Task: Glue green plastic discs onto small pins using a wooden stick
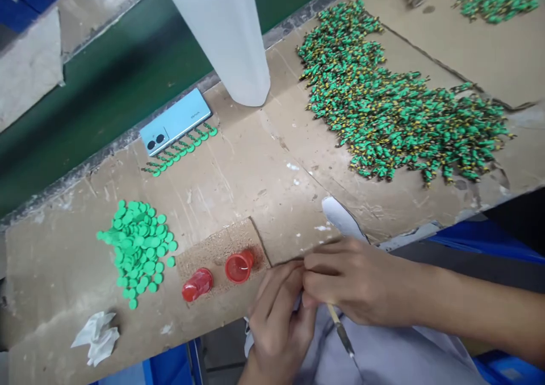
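The tool (pixel 340 332) is beige and dark, cups (pixel 198 284) red, discs (pixel 142 242) green, phone (pixel 177 121) light blue.

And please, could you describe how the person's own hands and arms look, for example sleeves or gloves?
The left hand and right hand are both ungloved, with no ring visible on the fingers that show. The right forearm is bare up to the picture's edge: no sleeve, watch or bracelet. Little of the left arm shows.

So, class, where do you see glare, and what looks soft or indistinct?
Head view: a bright glint inside the open red cup; also head view: the upper-right green pile looks soft, and the thin tool looks indistinct toward its tip.
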Available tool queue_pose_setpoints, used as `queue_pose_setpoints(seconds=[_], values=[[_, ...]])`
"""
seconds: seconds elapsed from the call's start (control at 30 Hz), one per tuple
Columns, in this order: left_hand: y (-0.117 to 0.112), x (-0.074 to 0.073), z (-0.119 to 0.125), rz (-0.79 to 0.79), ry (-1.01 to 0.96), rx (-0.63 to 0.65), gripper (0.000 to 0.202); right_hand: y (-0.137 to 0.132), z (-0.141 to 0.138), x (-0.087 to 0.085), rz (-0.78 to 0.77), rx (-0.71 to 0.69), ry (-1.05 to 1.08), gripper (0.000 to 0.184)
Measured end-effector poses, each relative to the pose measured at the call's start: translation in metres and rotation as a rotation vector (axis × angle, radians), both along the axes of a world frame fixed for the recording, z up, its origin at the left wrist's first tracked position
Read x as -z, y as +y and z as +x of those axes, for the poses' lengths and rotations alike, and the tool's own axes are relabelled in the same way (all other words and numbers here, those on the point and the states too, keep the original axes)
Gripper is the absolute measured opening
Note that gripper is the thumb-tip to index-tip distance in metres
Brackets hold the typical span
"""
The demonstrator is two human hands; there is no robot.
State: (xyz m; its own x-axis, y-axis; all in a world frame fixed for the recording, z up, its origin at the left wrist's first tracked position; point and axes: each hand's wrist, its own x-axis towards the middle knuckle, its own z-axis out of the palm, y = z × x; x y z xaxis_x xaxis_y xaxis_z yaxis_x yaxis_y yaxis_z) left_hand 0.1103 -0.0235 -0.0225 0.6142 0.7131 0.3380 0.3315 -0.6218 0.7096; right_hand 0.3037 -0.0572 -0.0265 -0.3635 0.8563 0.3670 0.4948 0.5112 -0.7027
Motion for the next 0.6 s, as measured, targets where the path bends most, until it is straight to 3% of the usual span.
queue_pose_setpoints(seconds=[0.27, 0.6], values=[[-0.003, 0.006, 0.002, -0.063, -0.083, 0.021, 0.015, 0.013, 0.011, -0.009, -0.062, -0.168, -0.036, 0.045], [0.000, 0.006, -0.002, -0.096, -0.106, 0.083, 0.019, 0.004, 0.002, -0.009, -0.060, -0.051, 0.001, 0.033]])
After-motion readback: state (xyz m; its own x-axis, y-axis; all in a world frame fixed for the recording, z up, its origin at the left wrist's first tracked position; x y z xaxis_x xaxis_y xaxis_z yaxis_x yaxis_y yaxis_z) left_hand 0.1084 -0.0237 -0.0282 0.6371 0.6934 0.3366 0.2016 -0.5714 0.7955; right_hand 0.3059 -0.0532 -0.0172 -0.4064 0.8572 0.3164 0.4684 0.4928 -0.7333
